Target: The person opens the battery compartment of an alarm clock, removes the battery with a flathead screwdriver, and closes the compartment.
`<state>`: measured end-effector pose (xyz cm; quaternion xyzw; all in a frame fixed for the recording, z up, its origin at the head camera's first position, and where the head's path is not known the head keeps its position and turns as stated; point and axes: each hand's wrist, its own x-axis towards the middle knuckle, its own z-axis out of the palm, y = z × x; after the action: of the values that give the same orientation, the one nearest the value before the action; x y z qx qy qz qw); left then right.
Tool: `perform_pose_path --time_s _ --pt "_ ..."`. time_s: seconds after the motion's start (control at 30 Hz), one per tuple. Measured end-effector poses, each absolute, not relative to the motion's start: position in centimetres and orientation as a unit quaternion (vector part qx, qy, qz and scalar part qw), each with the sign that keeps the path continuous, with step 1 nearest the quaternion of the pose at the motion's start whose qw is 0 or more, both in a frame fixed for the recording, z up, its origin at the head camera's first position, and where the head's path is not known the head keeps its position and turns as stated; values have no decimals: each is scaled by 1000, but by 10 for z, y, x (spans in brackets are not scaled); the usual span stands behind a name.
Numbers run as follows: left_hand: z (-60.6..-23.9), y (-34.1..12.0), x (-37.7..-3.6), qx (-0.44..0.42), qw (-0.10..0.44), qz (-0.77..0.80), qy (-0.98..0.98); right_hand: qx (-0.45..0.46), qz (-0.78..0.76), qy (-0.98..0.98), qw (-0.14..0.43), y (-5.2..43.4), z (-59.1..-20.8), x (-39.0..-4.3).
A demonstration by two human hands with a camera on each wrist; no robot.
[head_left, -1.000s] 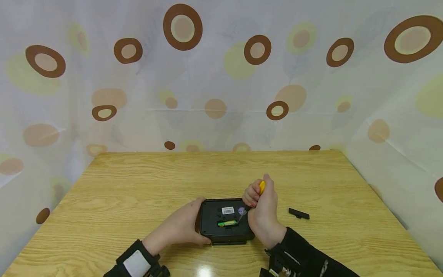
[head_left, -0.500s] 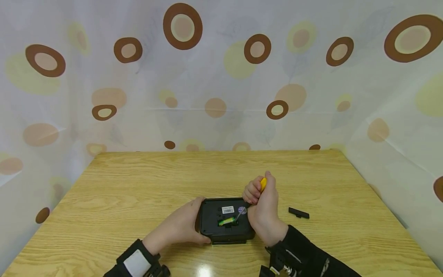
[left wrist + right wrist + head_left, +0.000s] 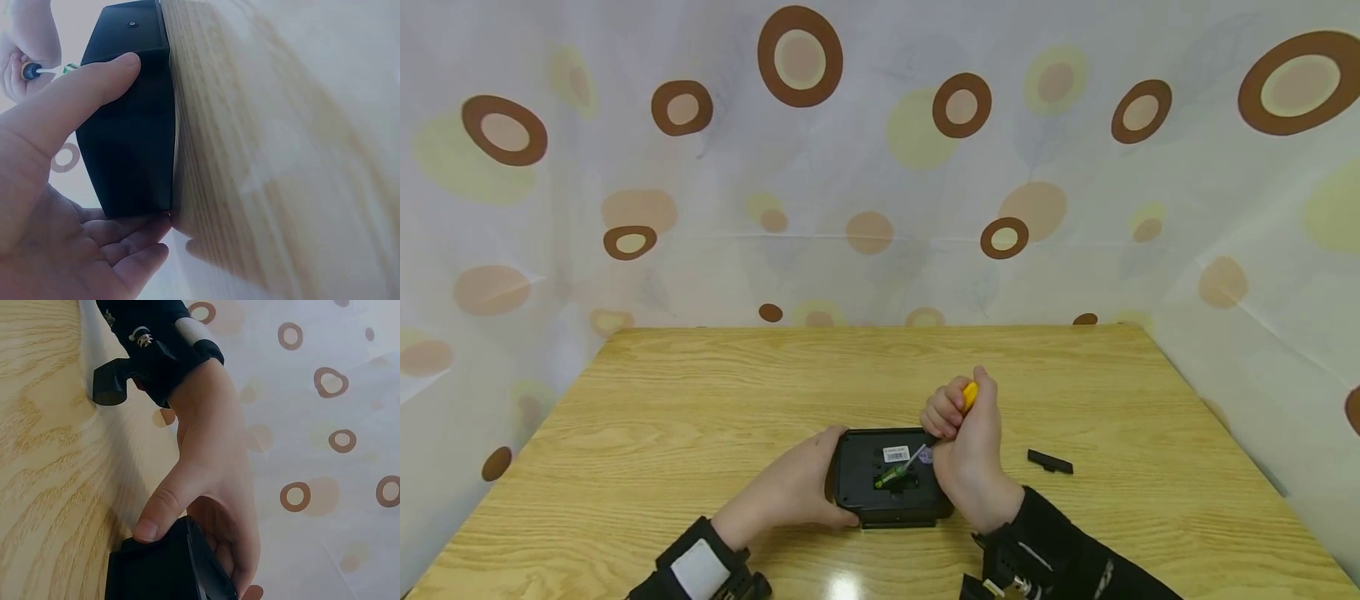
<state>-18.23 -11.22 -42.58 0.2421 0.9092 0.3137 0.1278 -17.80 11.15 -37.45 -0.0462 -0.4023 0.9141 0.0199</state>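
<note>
A black boxy device lies on the table in the head view, its labelled back facing up. My left hand grips its left side, thumb on the near edge, fingers at the far edge. My right hand holds a screwdriver with a yellow handle, and its metal shaft slants down to the left. The shaft's tip meets a green battery in the uncovered battery compartment. That battery sits tilted, its right end raised. The left wrist view also shows the screwdriver beyond the device.
A small black battery cover lies on the table to the right of my right hand. The wooden table runs back to a patterned sheet hung behind and at both sides.
The battery lay flat in its compartment at first; its right end has risen and swung away from me, with the screwdriver tip moving along. My left hand keeps its grip on the device.
</note>
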Motion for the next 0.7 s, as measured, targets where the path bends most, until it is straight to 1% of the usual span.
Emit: perform_pose_path --time_s 0.27,0.4,0.7 --pt "-426 -113 -182 242 125 312 910 -67 918 -390 -5 110 -374 -174" --pt "-426 -112 -182 243 123 317 908 -52 919 -391 -20 108 -374 -172" --pt "-427 -111 -182 236 123 313 912 -43 921 -385 -30 103 -376 -168"
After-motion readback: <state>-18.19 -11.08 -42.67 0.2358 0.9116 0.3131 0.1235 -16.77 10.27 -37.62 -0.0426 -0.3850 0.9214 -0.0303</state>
